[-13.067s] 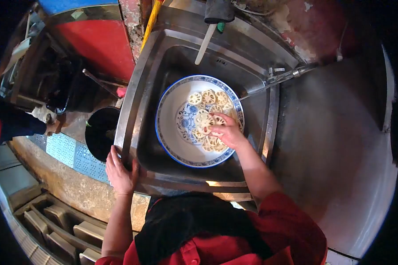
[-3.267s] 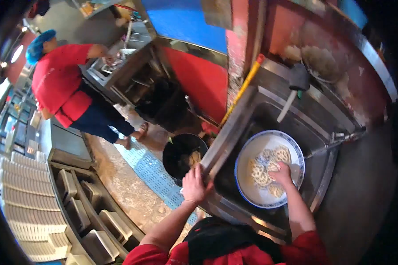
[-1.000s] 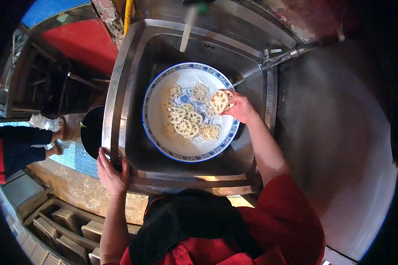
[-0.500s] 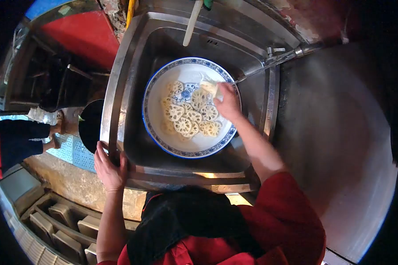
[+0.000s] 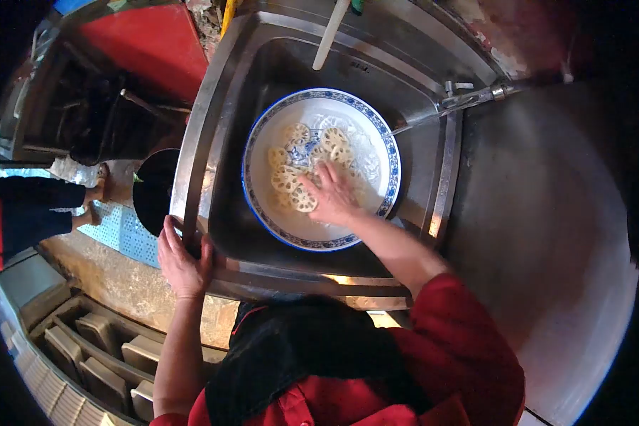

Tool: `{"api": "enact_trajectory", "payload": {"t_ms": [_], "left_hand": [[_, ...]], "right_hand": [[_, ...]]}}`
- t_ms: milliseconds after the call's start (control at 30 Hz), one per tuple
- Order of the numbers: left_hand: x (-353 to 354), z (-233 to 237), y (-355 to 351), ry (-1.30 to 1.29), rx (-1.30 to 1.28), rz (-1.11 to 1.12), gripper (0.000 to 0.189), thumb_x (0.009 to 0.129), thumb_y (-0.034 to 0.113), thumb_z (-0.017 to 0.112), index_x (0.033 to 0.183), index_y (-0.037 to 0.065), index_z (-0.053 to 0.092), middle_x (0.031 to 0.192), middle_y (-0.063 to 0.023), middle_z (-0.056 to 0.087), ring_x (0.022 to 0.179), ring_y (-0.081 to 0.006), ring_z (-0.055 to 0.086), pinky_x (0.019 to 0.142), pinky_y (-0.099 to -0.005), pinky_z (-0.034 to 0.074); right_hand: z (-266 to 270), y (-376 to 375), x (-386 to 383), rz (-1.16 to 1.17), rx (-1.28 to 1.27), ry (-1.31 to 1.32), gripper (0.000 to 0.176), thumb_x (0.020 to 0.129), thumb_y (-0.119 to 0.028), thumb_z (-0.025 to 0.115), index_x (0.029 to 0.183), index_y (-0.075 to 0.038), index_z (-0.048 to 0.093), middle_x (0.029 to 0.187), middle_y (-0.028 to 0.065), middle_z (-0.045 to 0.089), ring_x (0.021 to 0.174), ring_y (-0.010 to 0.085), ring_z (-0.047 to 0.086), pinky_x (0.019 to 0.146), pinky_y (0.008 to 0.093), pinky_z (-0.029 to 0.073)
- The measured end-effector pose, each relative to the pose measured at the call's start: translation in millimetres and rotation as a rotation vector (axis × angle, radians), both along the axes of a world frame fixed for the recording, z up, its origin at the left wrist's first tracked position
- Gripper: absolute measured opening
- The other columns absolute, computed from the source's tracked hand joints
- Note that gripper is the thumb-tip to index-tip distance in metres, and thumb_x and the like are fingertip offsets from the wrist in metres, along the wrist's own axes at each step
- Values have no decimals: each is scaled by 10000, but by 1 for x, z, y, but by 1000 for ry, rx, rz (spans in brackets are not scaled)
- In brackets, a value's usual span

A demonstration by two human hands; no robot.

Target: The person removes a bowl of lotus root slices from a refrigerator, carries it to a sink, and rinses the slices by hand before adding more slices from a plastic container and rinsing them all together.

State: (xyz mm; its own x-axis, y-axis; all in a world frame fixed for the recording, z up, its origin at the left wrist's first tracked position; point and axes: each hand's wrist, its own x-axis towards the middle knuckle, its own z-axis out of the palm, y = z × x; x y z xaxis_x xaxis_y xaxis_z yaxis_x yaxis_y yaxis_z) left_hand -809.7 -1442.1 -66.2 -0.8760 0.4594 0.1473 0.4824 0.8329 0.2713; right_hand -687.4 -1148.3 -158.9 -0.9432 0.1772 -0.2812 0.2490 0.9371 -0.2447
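Right hand (image 5: 331, 195), fingers spread without visible grip, touches round, hole-pierced slices (image 5: 285, 179) in a glossy bowl (image 5: 260, 167); left hand (image 5: 184, 266), loosely open, rests on steel sink (image 5: 204, 135).

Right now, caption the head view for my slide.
Right hand among pale holed lotus-root slices in a round blue-and-white bowl, left hand on grey metal sink rim.

Round, cream-white lotus root slices with ringed holes (image 5: 285, 179) lie flat and overlapping under clear water (image 5: 370, 160), clustered from seven o'clock round to one, some hidden beneath the right hand (image 5: 326, 190). Their wide white porcelain bowl with a blue-patterned rim (image 5: 298, 227) sits upright in the steel sink (image 5: 194, 167).
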Motion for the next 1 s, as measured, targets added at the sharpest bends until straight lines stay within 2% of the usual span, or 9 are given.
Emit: {"api": "enact_trajectory", "payload": {"t_ms": [100,133,167,400,467,533,733,867,1000], "left_hand": [[-1,-1,0,45,23,-24,738,753,289,652,1339,18,295,1132,-200,483,1017,-385,490,867,-433,398],[-1,-1,0,43,23,-22,738,753,289,652,1339,18,295,1132,-200,483,1017,-385,490,867,-433,398],[0,0,0,18,22,-8,764,737,293,654,1345,17,282,1147,-207,475,1032,-388,479,880,-442,387],[0,-1,0,-18,10,21,779,723,299,646,1348,14,278,1168,-219,459,1051,-389,465,896,-450,373],[0,-1,-1,-24,9,23,778,724,301,645,1347,14,278,1169,-219,459,1052,-387,465,896,-450,373],[-1,-2,-1,-25,11,24,778,725,302,645,1347,13,277,1170,-220,459,1054,-386,465,896,-450,372],[-2,-2,-1,-2,0,13,781,728,315,649,1346,13,278,1170,-220,459,1046,-384,469,890,-448,375],[-1,-5,-2,-14,11,18,781,731,323,650,1347,20,277,1168,-219,461,1040,-381,473,883,-449,376],[-1,2,1,24,0,11,740,748,297,650,1339,24,298,1146,-200,485,1029,-379,487,877,-434,392]], "right_hand": [[-3,38,-10,-92,12,111,427,681,-228,661,1079,-91,590,1246,139,392,1249,318,278,970,540,307],[1,54,-12,-128,7,228,219,698,-171,628,891,-70,646,1188,127,435,1176,310,341,936,490,351],[0,68,-13,-158,84,413,166,654,-69,637,820,-67,625,1065,126,502,1082,334,418,882,422,404],[22,104,-14,-342,72,579,141,689,-15,605,827,-41,607,1005,127,539,1003,320,474,823,396,424],[16,87,-5,-445,-272,171,112,711,-58,572,810,-50,625,978,122,547,982,345,481,797,393,423],[16,62,11,-326,-222,15,241,710,-127,610,947,-83,620,1041,124,538,1030,355,463,836,413,415],[20,25,25,-389,-53,-44,547,676,-260,683,1182,-141,513,1175,139,478,1132,328,411,939,436,368],[15,40,20,-305,-27,-12,444,699,-225,654,1118,-114,556,1154,138,484,1123,322,410,920,438,369],[19,38,1,-323,219,7,255,719,-113,586,967,-60,604,1101,156,496,1080,319,432,869,450,378]]}}
